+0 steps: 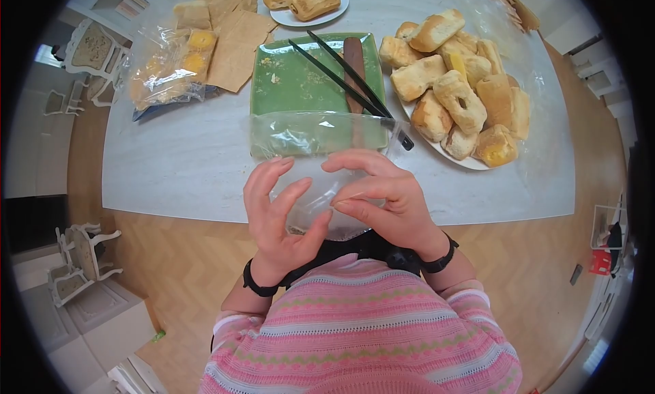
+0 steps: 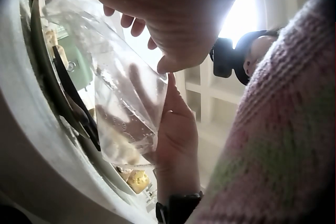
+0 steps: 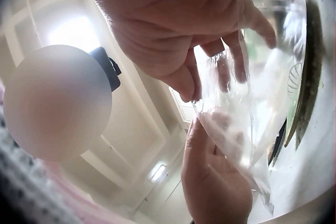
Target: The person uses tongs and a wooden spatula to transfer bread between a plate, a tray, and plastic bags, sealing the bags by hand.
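Observation:
Between my hands, at the table's near edge, is a clear plastic bag (image 1: 307, 129), its far part overlapping the green tray in the head view. My right hand (image 1: 392, 196) pinches the bag's near edge between thumb and index finger. Loosely spread, my left hand (image 1: 276, 213) lies against the bag's left side, its thumb reaching to the pinched edge. Red print runs along the bag's rim in the right wrist view, and fingers show through the plastic (image 3: 257, 119). On the green tray (image 1: 273, 97) rest black tongs (image 1: 341, 77) and a brown wooden utensil (image 1: 353, 60).
Bread rolls (image 1: 460, 97) are heaped on a white plate (image 1: 471, 163) at the right. More pastries (image 1: 314, 2) sit on a small plate (image 1: 334, 15) at the back. At the left lie bagged yellow-topped pastries (image 1: 198, 49) and brown paper (image 1: 239, 49).

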